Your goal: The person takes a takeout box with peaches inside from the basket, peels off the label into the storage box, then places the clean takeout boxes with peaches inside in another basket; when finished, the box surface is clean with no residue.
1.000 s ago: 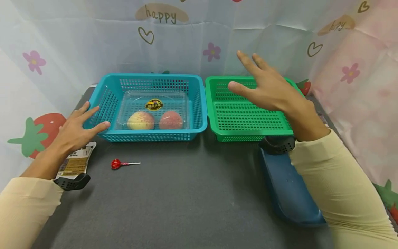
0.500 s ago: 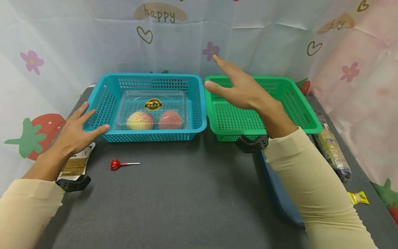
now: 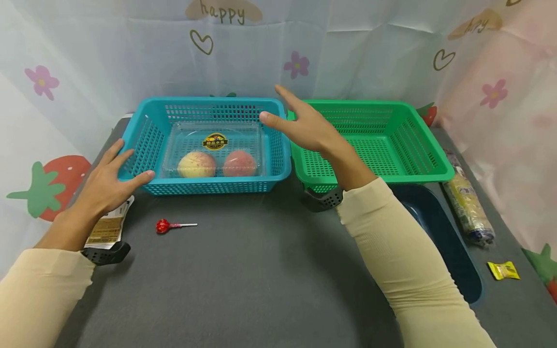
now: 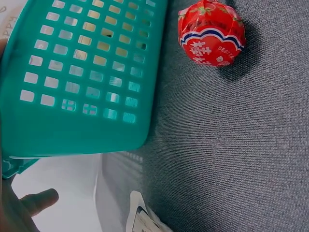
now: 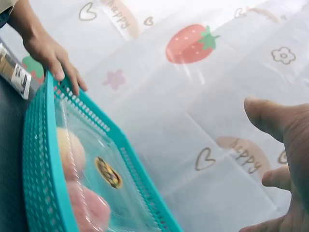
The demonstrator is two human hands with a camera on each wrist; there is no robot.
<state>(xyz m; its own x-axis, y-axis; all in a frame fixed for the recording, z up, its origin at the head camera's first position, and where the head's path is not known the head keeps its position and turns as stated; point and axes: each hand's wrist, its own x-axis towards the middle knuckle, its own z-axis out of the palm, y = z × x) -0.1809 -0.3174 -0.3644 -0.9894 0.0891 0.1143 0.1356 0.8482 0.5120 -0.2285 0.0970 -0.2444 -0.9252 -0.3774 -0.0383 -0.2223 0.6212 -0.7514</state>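
My left hand (image 3: 104, 183) lies at the left end of a blue basket (image 3: 217, 186), fingers spread and touching its rim, as the right wrist view also shows. The basket holds a clear plastic box (image 3: 243, 137) with a label and two peaches (image 3: 197, 165). My right hand (image 3: 304, 124) hovers with straight, spread fingers over the gap between the blue basket and a green basket (image 3: 422, 178); nothing is in it. A red-wrapped lollipop (image 3: 163, 226) lies on the table before the blue basket, its wrapper large in the left wrist view.
A dark blue tray (image 3: 472, 285) sits at the right, partly hidden by my right sleeve. Beyond it lie a long clear-wrapped package (image 3: 470, 208) and a small yellow packet (image 3: 504, 270). A flat printed packet (image 3: 106, 229) is under my left wrist. A patterned curtain (image 3: 348, 53) hangs behind.
My right hand has moved left from above the green basket to the blue basket's right end, uncovering the green basket and the packages at the right. My left hand has stayed at the rim.
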